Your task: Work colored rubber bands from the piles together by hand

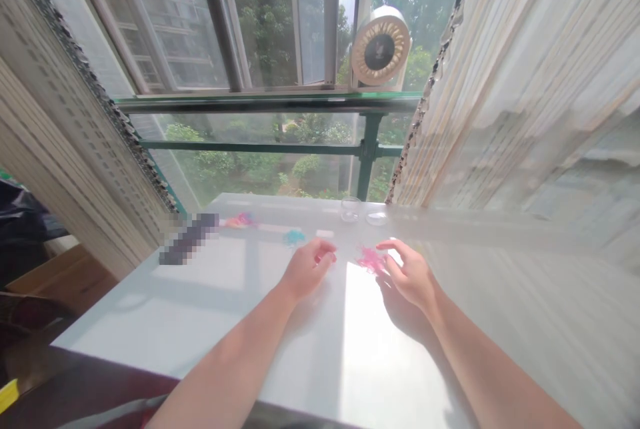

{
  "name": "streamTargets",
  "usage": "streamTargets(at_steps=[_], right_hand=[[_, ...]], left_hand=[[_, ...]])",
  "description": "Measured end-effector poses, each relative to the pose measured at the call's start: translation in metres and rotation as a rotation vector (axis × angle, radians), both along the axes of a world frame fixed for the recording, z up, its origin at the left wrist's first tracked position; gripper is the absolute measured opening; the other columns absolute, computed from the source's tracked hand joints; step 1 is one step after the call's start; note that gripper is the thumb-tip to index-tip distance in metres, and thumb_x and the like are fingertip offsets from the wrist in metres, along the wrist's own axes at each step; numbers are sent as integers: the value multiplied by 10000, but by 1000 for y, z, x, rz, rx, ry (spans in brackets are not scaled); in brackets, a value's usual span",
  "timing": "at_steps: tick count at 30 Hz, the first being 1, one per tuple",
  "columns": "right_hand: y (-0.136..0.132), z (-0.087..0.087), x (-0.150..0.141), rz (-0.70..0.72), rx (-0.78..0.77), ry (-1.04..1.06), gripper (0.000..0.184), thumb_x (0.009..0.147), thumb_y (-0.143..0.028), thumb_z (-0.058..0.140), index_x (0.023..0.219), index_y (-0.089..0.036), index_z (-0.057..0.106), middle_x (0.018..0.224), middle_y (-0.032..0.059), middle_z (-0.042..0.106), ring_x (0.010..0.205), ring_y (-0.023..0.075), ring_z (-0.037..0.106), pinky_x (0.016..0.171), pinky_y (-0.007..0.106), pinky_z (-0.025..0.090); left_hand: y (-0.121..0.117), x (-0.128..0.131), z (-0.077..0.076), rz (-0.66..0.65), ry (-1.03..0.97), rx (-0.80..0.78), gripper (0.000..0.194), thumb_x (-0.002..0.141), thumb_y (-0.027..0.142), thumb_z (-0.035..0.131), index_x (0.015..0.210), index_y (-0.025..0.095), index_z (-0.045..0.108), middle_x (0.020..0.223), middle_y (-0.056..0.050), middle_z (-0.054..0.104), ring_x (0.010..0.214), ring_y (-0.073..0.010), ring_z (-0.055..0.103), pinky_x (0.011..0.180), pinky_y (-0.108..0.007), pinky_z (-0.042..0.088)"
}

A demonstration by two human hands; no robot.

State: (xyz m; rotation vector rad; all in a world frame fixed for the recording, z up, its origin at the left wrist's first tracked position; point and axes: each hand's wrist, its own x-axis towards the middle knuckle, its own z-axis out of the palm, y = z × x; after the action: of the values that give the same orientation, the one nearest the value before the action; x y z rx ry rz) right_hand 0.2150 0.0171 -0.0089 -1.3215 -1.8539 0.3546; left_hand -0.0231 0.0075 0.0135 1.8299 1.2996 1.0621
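A loose pile of thin pink strands [370, 259], possibly small rubber bands, lies on the white table [210, 322]. Over its right edge reaches my right hand [407, 272], thumb and index finger apart with nothing visible between them. To the left of the pile is my left hand [309, 267], its fingers curled in and the thumb close to the index finger. Whatever it may hold is too small to make out. Just behind my left hand sits a small teal pile [294, 237]. Farther left is a mixed pink, orange and purple pile [241, 220].
A clear round container [351, 210] and a shallow clear dish or lid [377, 218] stand at the table's back edge. A blurred dark object [190, 239] lies at the left edge. Curtains [480, 82] flank the window, where a round fan [381, 49] sits.
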Motion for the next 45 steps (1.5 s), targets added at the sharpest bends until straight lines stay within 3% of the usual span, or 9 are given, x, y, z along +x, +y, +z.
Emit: streamTargets(at_steps=[2, 4, 8, 11, 14, 22, 33, 39, 45], right_hand=[[-7, 5, -3, 5, 4, 6, 171, 809, -285, 440, 708, -212, 556, 704, 13, 593, 671, 160, 552, 624, 262, 433], [-12, 5, -6, 41, -26, -22, 301, 807, -340, 455, 542, -206, 407, 534, -20, 427, 525, 126, 419, 521, 245, 354], [-20, -3, -15, 253, -230, -96, 395, 831, -356, 408, 530, -196, 209, 527, -41, 207, 498, 112, 212, 468, 255, 213], [-26, -10, -19, 384, -378, -129, 397, 836, -342, 405, 569, -188, 155, 565, -39, 175, 521, 116, 177, 478, 263, 184], [-29, -14, -20, 435, -494, -159, 379, 851, -335, 384, 595, -185, 148, 592, -35, 174, 544, 123, 178, 490, 266, 175], [-25, -16, -16, 465, -580, -106, 376, 847, -319, 399, 605, -187, 142, 611, -34, 164, 555, 128, 157, 492, 279, 145], [-17, -11, -13, 564, -698, 138, 434, 851, -366, 426, 588, -192, 128, 597, -53, 102, 543, 107, 104, 508, 283, 122], [-17, -10, -13, 545, -696, 148, 466, 843, -421, 443, 585, -190, 131, 593, -54, 101, 539, 103, 104, 508, 282, 123], [-15, -13, -13, 538, -675, 156, 476, 839, -448, 440, 581, -188, 137, 593, -53, 116, 538, 103, 113, 507, 282, 126]], left_hand=[[5, -10, 3, 63, 49, 42, 201, 787, 294, 485, 905, 197, 616, 826, -35, 681, 761, -171, 622, 711, -286, 469], [14, -29, 3, 176, 93, 65, 203, 787, 316, 483, 892, 206, 618, 851, -37, 679, 798, -180, 616, 724, -290, 463], [28, -80, -7, 448, 271, -33, 240, 781, 333, 488, 927, 178, 598, 954, -82, 659, 921, -212, 595, 828, -319, 428], [32, -110, -17, 647, 446, -130, 304, 711, 358, 566, 951, 175, 600, 1092, -138, 596, 1087, -287, 508, 926, -387, 358], [37, -120, -24, 743, 539, -203, 409, 712, 427, 552, 1048, 194, 580, 1190, -150, 536, 1149, -320, 452, 943, -426, 334], [51, -113, -36, 756, 653, -111, 513, 783, 486, 446, 1219, 221, 499, 1398, -123, 369, 1267, -320, 302, 991, -485, 250], [52, -109, -36, 811, 706, -123, 556, 796, 507, 429, 1250, 189, 467, 1293, -137, 472, 1211, -293, 359, 980, -440, 275], [50, -113, -35, 792, 669, -118, 407, 833, 354, 433, 1197, 199, 531, 1220, -128, 523, 1144, -287, 420, 946, -436, 322], [47, -119, -35, 751, 652, -71, 310, 866, 241, 392, 1043, 252, 645, 1087, -73, 612, 1014, -234, 514, 862, -337, 392]])
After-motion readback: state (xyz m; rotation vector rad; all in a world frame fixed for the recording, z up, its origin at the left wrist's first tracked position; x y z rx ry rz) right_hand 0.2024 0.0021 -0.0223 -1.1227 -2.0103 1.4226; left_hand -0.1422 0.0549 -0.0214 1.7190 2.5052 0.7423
